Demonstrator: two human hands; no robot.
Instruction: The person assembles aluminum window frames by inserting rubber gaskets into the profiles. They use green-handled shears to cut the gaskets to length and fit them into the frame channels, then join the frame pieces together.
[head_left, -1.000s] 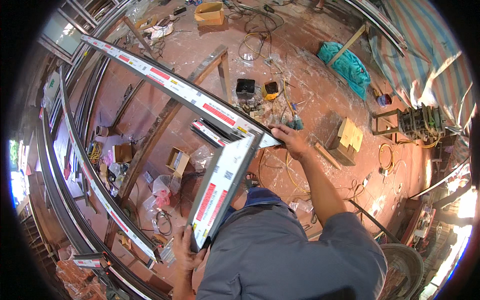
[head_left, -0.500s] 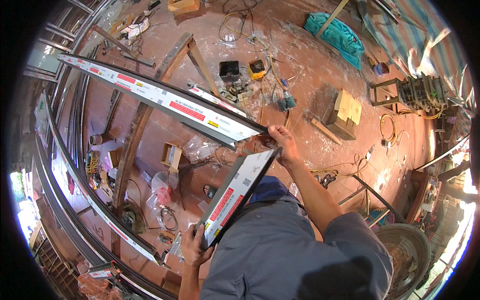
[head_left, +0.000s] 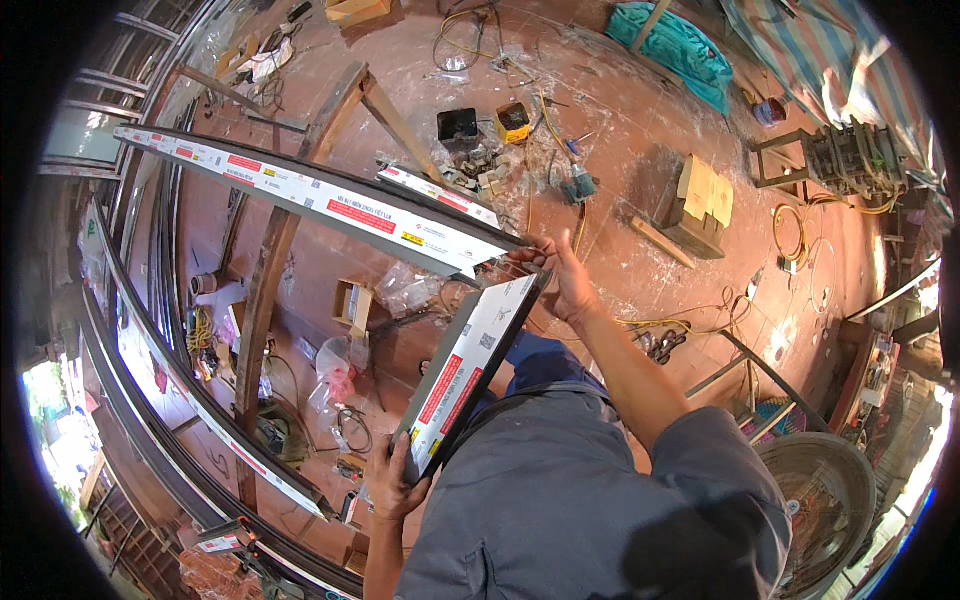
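The short bar is a flat metal piece, dark on the edges, with a white wrap and red labels. It slants up from its low end to its top end. The long bar looks the same but much longer. It runs off to the left from the short bar's top end, where the two meet in a corner.

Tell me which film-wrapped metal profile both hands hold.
The short profile: left hand grips its lower end, right hand its top corner. The long profile lies across the trestles.
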